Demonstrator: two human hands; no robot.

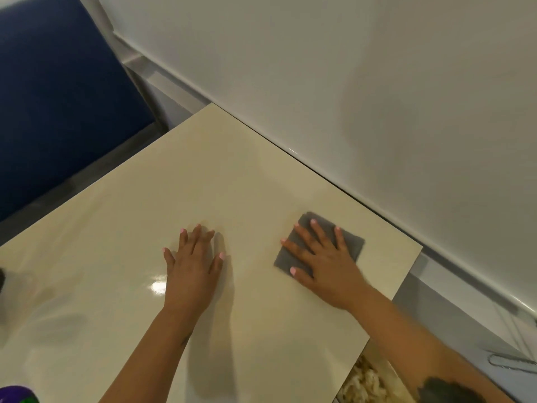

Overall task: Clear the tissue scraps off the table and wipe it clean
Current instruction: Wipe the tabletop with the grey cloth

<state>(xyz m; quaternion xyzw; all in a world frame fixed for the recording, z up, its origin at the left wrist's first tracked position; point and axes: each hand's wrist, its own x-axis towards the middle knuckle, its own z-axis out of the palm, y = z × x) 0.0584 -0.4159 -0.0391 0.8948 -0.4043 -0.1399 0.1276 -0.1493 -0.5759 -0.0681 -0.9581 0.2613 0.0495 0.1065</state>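
My left hand [193, 266] lies flat on the table [122, 228], near its middle, fingers spread and pointing toward the wall [348, 82]. To its right, well apart, my right hand [322, 257] lies flat on the cloth [353, 242] — the cloth sits on the table close to the far right corner, just short of the edge along the wall. The wall runs behind the table, touching its far edge. Beyond the table's far left corner stands a chair [58, 112]. At the near left corner — partly cut off — an object [17, 395] I cannot identify. Below the table's right edge, near my right forearm, lies a rug [366, 382].
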